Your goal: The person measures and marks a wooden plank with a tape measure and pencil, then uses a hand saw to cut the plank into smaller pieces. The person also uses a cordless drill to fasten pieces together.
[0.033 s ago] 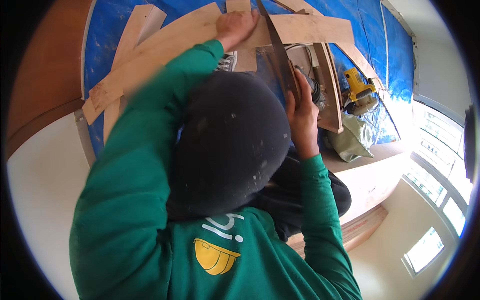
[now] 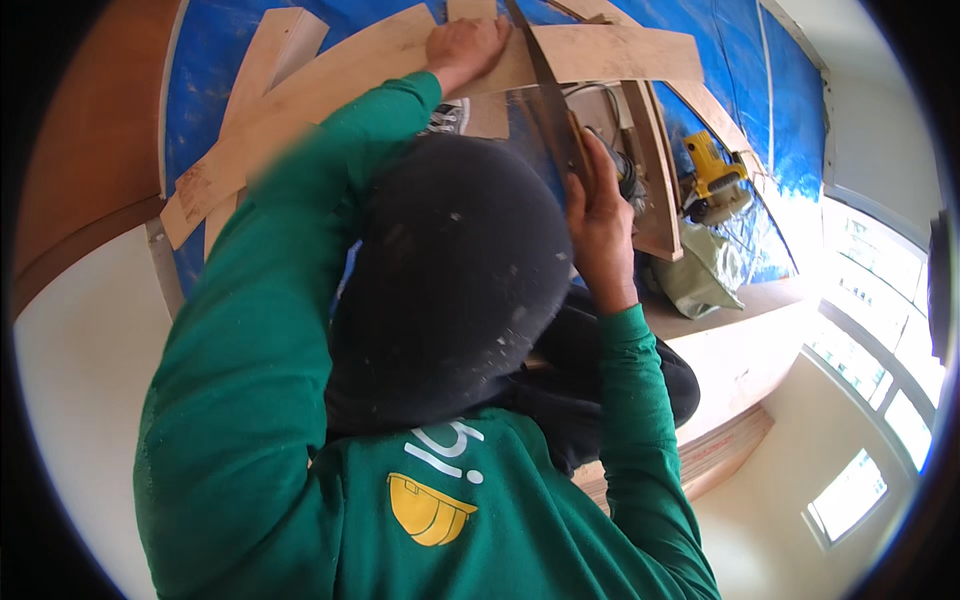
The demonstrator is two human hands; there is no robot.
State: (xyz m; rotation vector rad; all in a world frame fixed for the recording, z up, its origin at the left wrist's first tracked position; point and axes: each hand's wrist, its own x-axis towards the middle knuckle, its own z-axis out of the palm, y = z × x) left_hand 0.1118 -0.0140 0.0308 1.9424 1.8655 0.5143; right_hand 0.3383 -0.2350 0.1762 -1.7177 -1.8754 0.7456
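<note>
My right hand is wrapped round the handle of a handsaw. The saw's long dark blade points away from me and lies across a pale wooden board. Just left of the blade, my left hand presses on the board, its fingers curled over the far edge and partly hidden. To the right of the blade, the board continues as a free end. Other wooden strips lie beneath and across it.
Blue sheeting covers the floor. Right of the saw stand a wooden tray-like frame with a corded tool, a yellow power tool and a pale green bag. My dark-trousered knee is raised close to the board.
The handsaw and my right hand have shifted very slightly, and the whole view has moved a little. Both hands keep their grip.
</note>
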